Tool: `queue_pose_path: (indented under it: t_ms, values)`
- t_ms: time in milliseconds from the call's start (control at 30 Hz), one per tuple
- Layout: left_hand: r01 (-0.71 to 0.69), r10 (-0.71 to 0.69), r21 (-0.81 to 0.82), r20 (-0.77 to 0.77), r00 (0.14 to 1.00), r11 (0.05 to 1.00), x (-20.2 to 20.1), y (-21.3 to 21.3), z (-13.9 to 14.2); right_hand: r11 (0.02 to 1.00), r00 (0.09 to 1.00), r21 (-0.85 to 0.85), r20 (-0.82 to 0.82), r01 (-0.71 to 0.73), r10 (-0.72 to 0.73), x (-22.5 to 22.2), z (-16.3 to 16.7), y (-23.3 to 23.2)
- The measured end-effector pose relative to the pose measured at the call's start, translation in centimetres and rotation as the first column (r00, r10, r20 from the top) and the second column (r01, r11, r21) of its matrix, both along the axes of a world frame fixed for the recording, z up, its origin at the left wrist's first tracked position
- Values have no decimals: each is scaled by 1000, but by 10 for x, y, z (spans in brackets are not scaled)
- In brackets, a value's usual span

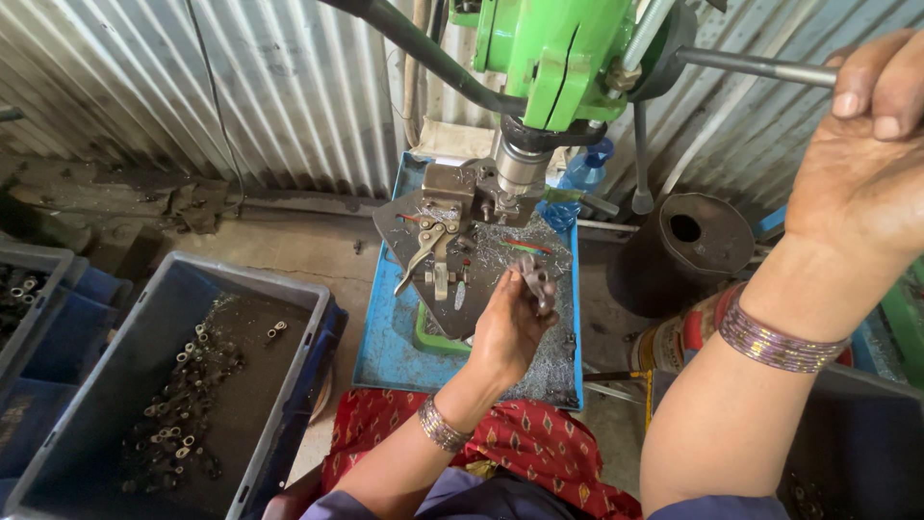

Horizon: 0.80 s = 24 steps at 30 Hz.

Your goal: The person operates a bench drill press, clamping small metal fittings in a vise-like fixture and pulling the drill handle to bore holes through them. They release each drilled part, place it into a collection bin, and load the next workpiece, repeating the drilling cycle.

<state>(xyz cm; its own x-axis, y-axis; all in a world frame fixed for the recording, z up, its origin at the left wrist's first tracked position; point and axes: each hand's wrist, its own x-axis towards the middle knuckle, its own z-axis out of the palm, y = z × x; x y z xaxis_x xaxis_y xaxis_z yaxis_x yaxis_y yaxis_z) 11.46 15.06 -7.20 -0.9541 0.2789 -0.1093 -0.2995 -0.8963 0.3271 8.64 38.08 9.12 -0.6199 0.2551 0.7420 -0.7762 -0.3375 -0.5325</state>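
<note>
the small dark metal part (532, 279) is pinched in our left hand (508, 327), just off the jig plate (404, 231) under the green drill press (549, 58), so we'd say it isn't clamped or drilled yet. our right hand (861, 164) is wrapped round the feed handle (751, 65), and the grey bin (279, 289) to the left holds a scatter of similar pieces.
</note>
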Motion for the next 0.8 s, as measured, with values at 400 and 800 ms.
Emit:
queue_pose_path:
  t_ms: [400,800]
  values:
    - [-377,416,-220,173,893,900,-72,14,-35,1000,1000,10,-9,6,-6,2,4,4]
    - [-447,433,-16,278,857,894,-71,21,-33,1000,1000,16,-3,-4,4,2,4,-1]
